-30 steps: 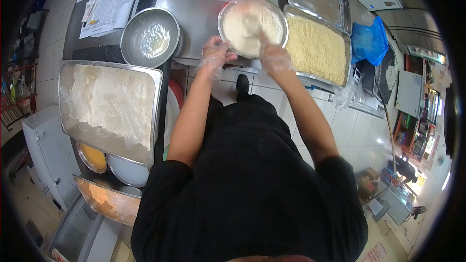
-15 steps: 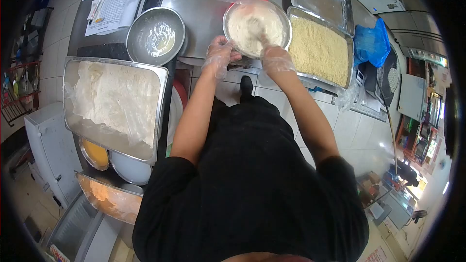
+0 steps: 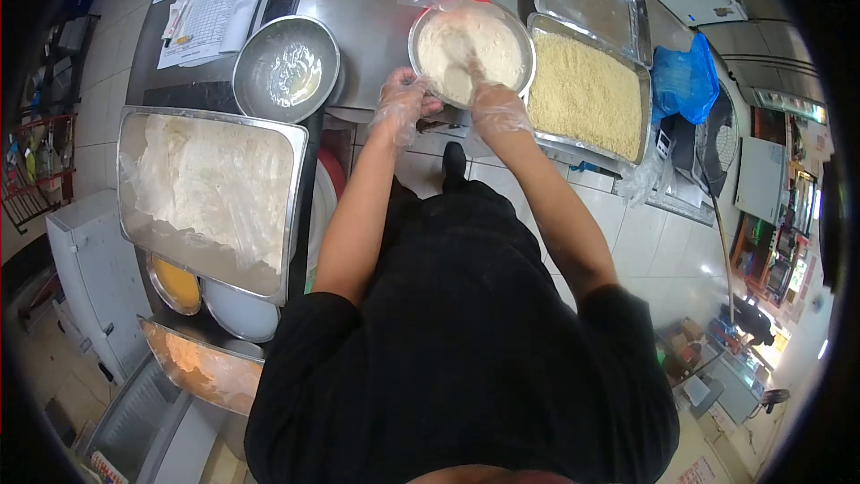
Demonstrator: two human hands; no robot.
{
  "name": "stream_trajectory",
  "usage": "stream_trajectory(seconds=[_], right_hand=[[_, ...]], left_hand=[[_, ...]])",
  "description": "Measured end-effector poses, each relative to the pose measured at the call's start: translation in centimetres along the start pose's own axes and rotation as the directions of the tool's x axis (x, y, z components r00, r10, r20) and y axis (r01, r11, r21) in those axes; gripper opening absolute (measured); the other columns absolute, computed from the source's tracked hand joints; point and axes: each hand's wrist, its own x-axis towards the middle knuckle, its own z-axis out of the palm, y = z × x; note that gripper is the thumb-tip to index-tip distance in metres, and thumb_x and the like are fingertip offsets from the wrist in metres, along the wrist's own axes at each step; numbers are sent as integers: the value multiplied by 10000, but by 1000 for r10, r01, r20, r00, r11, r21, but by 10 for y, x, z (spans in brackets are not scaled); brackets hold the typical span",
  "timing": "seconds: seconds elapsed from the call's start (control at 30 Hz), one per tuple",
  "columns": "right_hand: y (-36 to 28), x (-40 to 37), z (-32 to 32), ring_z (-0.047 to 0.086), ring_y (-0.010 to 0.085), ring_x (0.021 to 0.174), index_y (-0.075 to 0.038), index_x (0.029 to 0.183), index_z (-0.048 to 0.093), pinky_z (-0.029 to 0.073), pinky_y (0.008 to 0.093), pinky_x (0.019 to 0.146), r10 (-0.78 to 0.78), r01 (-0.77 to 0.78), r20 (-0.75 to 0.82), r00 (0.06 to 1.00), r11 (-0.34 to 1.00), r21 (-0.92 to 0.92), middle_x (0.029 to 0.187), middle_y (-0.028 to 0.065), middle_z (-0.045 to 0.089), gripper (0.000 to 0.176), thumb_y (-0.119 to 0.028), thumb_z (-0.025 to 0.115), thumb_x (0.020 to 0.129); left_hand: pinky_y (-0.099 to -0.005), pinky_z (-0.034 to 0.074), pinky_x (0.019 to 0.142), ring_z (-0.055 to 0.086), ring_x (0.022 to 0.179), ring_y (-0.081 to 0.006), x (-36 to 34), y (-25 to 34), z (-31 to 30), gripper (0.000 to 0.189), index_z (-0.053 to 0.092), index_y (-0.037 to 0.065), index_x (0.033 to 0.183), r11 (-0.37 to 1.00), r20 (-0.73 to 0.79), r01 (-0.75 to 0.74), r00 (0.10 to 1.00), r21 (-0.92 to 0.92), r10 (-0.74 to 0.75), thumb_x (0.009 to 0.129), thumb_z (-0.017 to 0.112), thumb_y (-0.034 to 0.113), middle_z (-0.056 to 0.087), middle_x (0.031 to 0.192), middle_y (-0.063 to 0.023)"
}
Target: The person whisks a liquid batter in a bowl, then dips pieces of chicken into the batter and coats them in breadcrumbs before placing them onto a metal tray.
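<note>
A metal bowl (image 3: pixel 529 81) of pale cream-coloured batter (image 3: pixel 493 40) stands at the table's near edge. My left hand (image 3: pixel 405 100), in a clear plastic glove, is closed on the bowl's left rim, with thumb and fingers at the edge. Over the near side of the bowl, my gloved right hand (image 3: pixel 499 108) grips the handle of what looks like a whisk (image 3: pixel 460 47). Its head is down in the batter and smeared by motion. To the right, against the bowl, lies a metal tray of yellowish crumbs (image 3: pixel 587 94).
At left are a second metal bowl (image 3: pixel 287 69) with liquid residue and a large tray of white flour (image 3: pixel 210 193) under plastic film. Papers (image 3: pixel 202 36) and a phone (image 3: pixel 283 0) lie behind. A shallow tray (image 3: pixel 591 0) and blue plastic bag (image 3: pixel 688 81) are at right.
My right hand and the whisk have moved slightly left through the batter, whose surface looks smoother and pinker. My left hand stays at the rim; the bowl has barely shifted.
</note>
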Motion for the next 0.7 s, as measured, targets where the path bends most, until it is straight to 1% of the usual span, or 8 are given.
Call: stream_trajectory(seconds=[0.03,0.13,0.27,0.3,0.4,0.53,0.6,0.7], right_hand=[[-9,-2,-3,691,424,899,-67,1508,354,539,516,829,165,-170,155,974,985,21,968,293,688,585,-119,477,938],[-23,-11,-29,683,429,904,-67,1527,317,537,519,820,116,-129,310,944,991,24,984,294,682,624,-105,489,928],[-4,-2,-5,688,437,904,-62,1537,281,536,528,836,264,-296,169,950,934,202,983,317,677,650,-98,486,921],[-8,-14,-13,688,431,911,-49,1532,281,541,519,833,207,-212,219,953,977,-1,996,293,686,653,-102,494,916],[-2,-4,-18,690,424,931,-48,1554,239,546,513,838,120,-141,300,947,989,48,1014,286,688,697,-95,500,908],[-14,-18,-34,701,411,911,-49,1557,238,556,498,815,305,-317,291,907,948,-6,966,290,693,731,-93,526,887],[-1,-13,-23,704,396,906,-54,1561,239,558,487,810,257,-260,321,912,965,-36,969,290,691,742,-81,536,882],[6,-12,-19,704,391,894,-44,1556,251,553,491,810,225,-228,90,970,973,30,937,274,696,749,-53,535,863]], left_hand=[[-314,634,633,693,703,-231,-3,-2,-1,391,416,50,1257,1000,1,16,1000,-16,-16,955,655,114,649,994,-173],[-317,636,639,692,706,-231,4,8,0,396,411,46,1269,999,2,0,1000,-52,0,960,650,114,647,1001,-173],[-326,640,652,697,736,-237,-5,8,1,434,391,23,1306,999,-8,-10,1000,-40,10,964,642,114,641,1015,-182],[-326,640,652,697,736,-237,-2,14,2,434,391,23,1306,999,-9,-27,1000,-43,27,964,642,114,641,1015,-182],[-327,643,666,696,764,-236,-7,9,4,462,380,2,1325,1000,-26,21,999,3,-21,966,642,126,634,1023,-190],[-333,645,671,703,752,-247,-8,10,2,476,369,-5,1337,1000,-17,-12,1000,5,12,967,640,122,632,1020,-203],[-333,645,673,705,748,-251,-5,12,4,476,368,-3,1338,1000,-33,11,999,-10,-11,968,639,123,635,1015,-203],[-328,644,674,706,745,-248,-13,11,2,479,369,1,1344,999,1,16,1000,33,-16,969,638,128,633,1031,-205]])
